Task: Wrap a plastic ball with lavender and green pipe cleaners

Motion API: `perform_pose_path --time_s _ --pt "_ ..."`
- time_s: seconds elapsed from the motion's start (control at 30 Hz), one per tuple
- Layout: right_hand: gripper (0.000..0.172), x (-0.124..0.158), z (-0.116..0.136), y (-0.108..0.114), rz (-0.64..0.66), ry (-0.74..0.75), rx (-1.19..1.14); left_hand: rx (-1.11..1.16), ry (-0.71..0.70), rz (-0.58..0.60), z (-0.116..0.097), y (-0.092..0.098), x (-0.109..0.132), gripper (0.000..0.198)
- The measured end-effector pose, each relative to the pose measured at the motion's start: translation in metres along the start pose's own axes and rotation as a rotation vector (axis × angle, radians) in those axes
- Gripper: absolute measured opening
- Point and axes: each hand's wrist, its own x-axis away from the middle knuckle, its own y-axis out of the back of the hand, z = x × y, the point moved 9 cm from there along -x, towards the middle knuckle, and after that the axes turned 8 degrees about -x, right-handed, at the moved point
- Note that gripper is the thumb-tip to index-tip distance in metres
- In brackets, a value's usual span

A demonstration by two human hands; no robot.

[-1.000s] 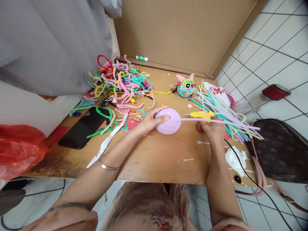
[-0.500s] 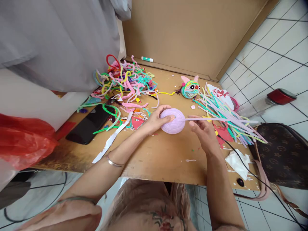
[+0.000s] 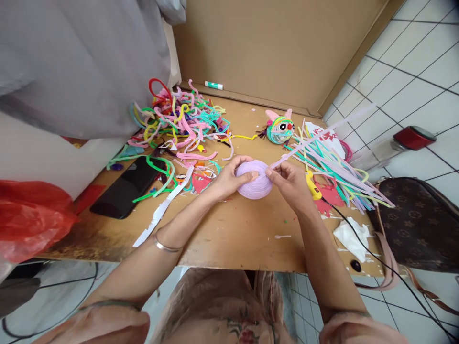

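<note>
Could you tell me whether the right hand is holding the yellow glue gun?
No, the glue gun lies on the table beside the right hand, which pinches a lilac pipe cleaner.

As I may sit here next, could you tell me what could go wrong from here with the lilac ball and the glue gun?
The glue gun lies right beside the right hand; if hot, its tip might burn the wrist. Its cord runs off the table edge near that forearm, so a snag could drag the gun. The lilac strand pinched by the right hand could slip from the lilac ball that the left hand steadies.
</note>
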Motion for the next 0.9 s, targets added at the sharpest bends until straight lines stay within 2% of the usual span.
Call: perform_pose_path --time_s 0.2,0.5,0.9 --pt "0.024 -0.003 0.003 -0.002 0.040 0.057 0.168 -0.011 0.002 0.007 -0.001 -0.001 0.002 0.055" --pt "0.021 -0.006 0.008 -0.004 0.052 0.076 0.198 -0.021 -0.018 0.015 -0.005 0.000 0.002 0.055" --pt "0.038 -0.014 0.006 -0.012 0.205 0.036 0.050 -0.032 -0.037 0.018 -0.006 0.000 0.001 0.052"
